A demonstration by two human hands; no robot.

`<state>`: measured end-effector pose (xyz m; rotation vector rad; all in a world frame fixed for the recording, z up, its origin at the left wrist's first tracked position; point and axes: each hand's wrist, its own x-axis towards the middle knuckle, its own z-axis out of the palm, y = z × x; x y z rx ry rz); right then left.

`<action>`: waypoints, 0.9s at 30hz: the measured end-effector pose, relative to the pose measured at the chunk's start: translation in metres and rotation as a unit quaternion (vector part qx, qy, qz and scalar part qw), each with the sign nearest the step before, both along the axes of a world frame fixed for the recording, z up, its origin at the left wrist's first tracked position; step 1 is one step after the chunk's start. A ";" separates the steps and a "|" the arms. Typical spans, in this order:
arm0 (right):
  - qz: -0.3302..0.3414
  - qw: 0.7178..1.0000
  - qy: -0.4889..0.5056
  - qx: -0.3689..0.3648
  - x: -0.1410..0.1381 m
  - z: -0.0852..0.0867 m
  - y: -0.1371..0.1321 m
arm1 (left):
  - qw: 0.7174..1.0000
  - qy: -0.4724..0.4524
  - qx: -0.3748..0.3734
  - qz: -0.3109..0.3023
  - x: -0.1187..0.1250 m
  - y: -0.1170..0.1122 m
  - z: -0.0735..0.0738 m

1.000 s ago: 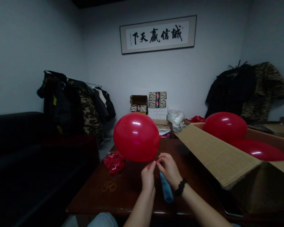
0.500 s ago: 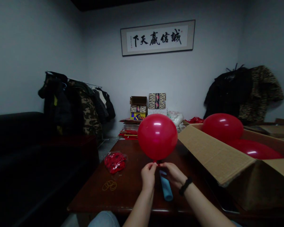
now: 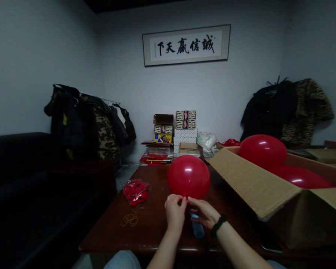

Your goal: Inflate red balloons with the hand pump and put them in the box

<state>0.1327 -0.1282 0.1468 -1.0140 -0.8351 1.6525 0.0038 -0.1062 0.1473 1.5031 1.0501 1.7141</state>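
An inflated red balloon (image 3: 188, 176) floats just above the dark wooden table (image 3: 154, 224), its neck pointing down toward me. My left hand (image 3: 174, 212) and my right hand (image 3: 204, 212) meet under it, and the fingers of both pinch the balloon's neck. A black band sits on my right wrist. A light blue tube-shaped object (image 3: 196, 227) lies on the table beneath my right hand, partly hidden by it.
An open cardboard box (image 3: 268, 190) at the right holds more red balloons (image 3: 262, 150). A bag of red uninflated balloons (image 3: 135, 191) and some rubber bands (image 3: 129, 220) lie at the left of the table. Stacked boxes, coat racks and a dark sofa line the room.
The balloon swung from the left to the centre and has come lower and closer to my hands. Both hands stayed pinched at its neck and drew slightly toward me.
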 end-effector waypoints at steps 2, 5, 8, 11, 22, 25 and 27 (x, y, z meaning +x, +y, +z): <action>-0.009 1.000 -0.009 -0.009 -0.001 -0.002 0.001 | 1.000 -0.012 -0.007 -0.009 0.000 -0.002 0.001; -0.020 1.000 0.004 -0.012 -0.003 -0.006 0.004 | 0.999 -0.042 -0.012 -0.021 0.000 -0.004 0.004; -0.043 0.999 0.029 -0.015 -0.005 -0.011 0.008 | 1.000 0.011 0.014 0.010 -0.001 -0.006 0.008; -0.051 0.996 0.059 -0.031 -0.008 -0.015 0.010 | 0.983 0.161 0.060 0.060 -0.003 -0.006 0.009; 0.049 0.982 0.181 -0.016 -0.002 -0.004 -0.005 | 0.913 0.358 0.140 0.135 -0.012 -0.008 0.017; 0.108 0.983 0.144 -0.019 0.004 0.001 -0.013 | 0.905 0.380 0.137 0.134 -0.016 -0.006 0.016; 0.111 0.988 0.108 0.013 0.006 0.005 -0.016 | 0.902 0.392 0.132 0.127 -0.017 -0.004 0.014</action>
